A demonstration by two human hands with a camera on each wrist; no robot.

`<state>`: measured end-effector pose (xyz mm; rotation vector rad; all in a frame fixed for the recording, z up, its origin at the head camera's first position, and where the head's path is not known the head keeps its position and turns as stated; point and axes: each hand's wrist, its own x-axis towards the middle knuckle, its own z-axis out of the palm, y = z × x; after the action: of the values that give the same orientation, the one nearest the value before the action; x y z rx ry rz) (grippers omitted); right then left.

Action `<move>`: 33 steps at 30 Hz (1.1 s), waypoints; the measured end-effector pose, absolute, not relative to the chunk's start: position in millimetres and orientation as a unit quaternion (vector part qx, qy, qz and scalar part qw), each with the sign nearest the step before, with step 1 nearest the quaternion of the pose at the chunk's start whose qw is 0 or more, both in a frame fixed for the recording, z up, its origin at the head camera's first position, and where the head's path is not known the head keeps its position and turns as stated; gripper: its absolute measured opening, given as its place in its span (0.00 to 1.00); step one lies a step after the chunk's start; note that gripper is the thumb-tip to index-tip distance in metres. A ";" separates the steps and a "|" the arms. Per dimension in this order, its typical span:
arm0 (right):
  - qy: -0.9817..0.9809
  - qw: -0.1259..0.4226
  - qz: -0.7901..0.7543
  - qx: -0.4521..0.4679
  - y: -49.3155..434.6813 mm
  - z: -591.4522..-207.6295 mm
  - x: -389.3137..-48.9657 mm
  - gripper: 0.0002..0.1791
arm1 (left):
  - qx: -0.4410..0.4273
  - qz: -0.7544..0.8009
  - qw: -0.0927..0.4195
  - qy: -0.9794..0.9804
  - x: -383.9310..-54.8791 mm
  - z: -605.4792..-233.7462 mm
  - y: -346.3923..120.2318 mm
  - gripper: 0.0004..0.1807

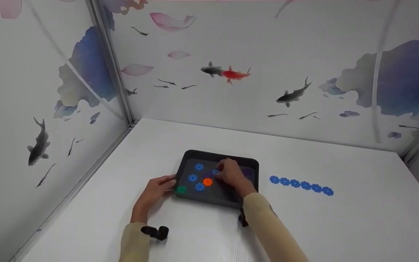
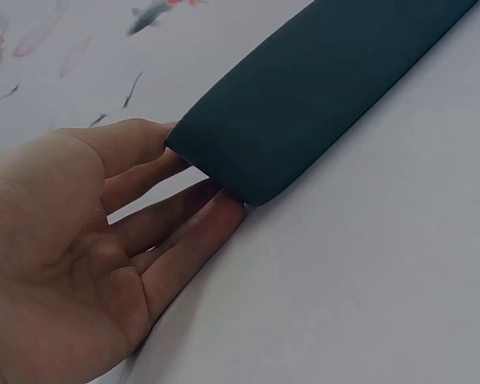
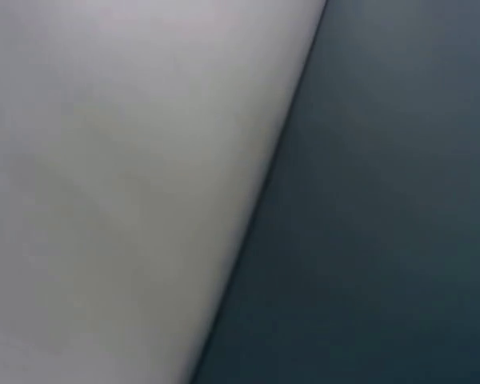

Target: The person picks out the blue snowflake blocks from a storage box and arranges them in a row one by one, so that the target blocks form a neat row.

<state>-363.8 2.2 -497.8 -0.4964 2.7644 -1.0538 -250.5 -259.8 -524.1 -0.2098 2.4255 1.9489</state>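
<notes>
In the head view a dark tray [image 1: 209, 202] holds loose toothed plastic snowflake discs: several blue ones [image 1: 192, 178], an orange one [image 1: 207, 182], a green one [image 1: 182, 189] and purple ones [image 1: 246, 171]. My left hand [image 1: 155, 190] holds the tray's left end; in the left wrist view its thumb meets the rim and its fingertips the bottom edge of the tray [image 2: 280, 104]. Reaching over the tray, my right hand [image 1: 231, 174] pinches a blue snowflake disc [image 1: 214, 171] with curled fingers. The right wrist view shows only the blurred tray wall [image 3: 368, 208] beside white.
Right of the tray, a row of several blue snowflake discs [image 1: 295, 183] lies on the white table [image 1: 362, 218]. Walls printed with fish and petals [image 1: 253, 109] border the table at the back and left. Black wrist mounts [image 1: 155, 232] sit on both sleeves.
</notes>
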 end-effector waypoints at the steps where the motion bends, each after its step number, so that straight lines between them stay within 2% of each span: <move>1: 0.919 0.067 -0.350 -0.171 2.1 -498.0 -363.6 0.13 | -0.067 0.627 0.012 0.776 -250.4 -524.1 -260.1 0.22; 6: 0.920 0.056 -0.338 -0.191 2.4 -498.9 -363.9 0.14 | -0.064 0.638 0.011 0.767 -251.9 -524.1 -260.0 0.22; 28: 0.918 0.046 -0.351 -0.180 6.8 -493.2 -360.9 0.18 | -0.072 0.639 0.017 0.766 -249.4 -524.0 -259.7 0.21; 33: 0.914 0.007 -0.352 -0.202 10.1 -483.4 -360.8 0.17 | -0.072 0.644 0.012 0.762 -249.5 -521.9 -260.4 0.21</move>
<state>-360.8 10.1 -483.4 -0.6311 2.8573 -1.1019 -249.5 -260.4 -521.9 -0.2244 2.3751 2.0080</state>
